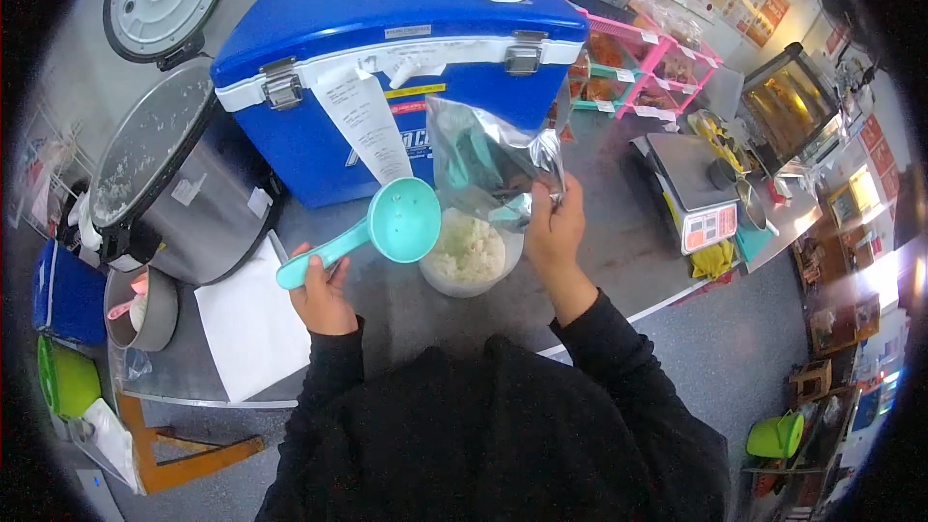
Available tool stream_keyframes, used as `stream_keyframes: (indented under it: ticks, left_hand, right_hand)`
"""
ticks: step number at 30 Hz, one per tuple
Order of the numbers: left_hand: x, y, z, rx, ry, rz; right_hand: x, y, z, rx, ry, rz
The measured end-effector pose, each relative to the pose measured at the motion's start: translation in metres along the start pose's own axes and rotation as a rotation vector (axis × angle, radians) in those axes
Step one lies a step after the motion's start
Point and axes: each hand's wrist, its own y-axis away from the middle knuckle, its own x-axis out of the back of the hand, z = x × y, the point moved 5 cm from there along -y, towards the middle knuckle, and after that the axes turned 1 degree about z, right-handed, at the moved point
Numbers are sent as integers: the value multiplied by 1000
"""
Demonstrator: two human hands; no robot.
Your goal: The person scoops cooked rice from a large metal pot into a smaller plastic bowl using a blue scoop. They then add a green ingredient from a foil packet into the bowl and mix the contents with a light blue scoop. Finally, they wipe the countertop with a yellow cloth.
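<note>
My left hand (324, 299) grips the handle of a turquoise plastic scoop (404, 220), its bowl turned towards me with a few small specks in it. In my right hand (556, 232) is a shiny silver foil bag (493, 159), held by its right side. The bag's smooth face mirrors the scoop's colour. Just below the bag stands a translucent round tub (464, 288) with cooked white rice (475, 254) in it. Part of the tub's far rim is hidden by the bag.
A large blue cooler box (406, 7) stands behind the tub, with a long printed receipt (366, 123) hanging down its front. At left is an open rice cooker (203, 188) beside white paper (254, 333) and a pot (163, 308). A digital scale (696, 181) sits at right.
</note>
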Motion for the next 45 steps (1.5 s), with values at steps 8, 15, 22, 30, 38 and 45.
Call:
stream_keyframes:
  ticks: [8, 15, 22, 30, 38, 45]
  left_hand:
    - [0, 4, 0, -5, 3, 20]
    - [-5, 4, -6, 0, 11, 6]
    - [-5, 8, -8, 22, 20, -8]
    - [-7, 10, -12, 46, 21, -10]
    - [-9, 10, -10, 28, 16, -1]
    - [-6, 6, -11, 8, 26, -25]
  right_hand:
    - [-6, -3, 12, 8, 95, -105]
    - [8, -10, 26, 29, 111, -69]
    - [36, 15, 60, 33, -39, 71]
    - [36, 12, 54, 15, 183, 7]
    - [39, 10, 51, 49, 14, 102]
    - [28, 5, 38, -37, 286, -203]
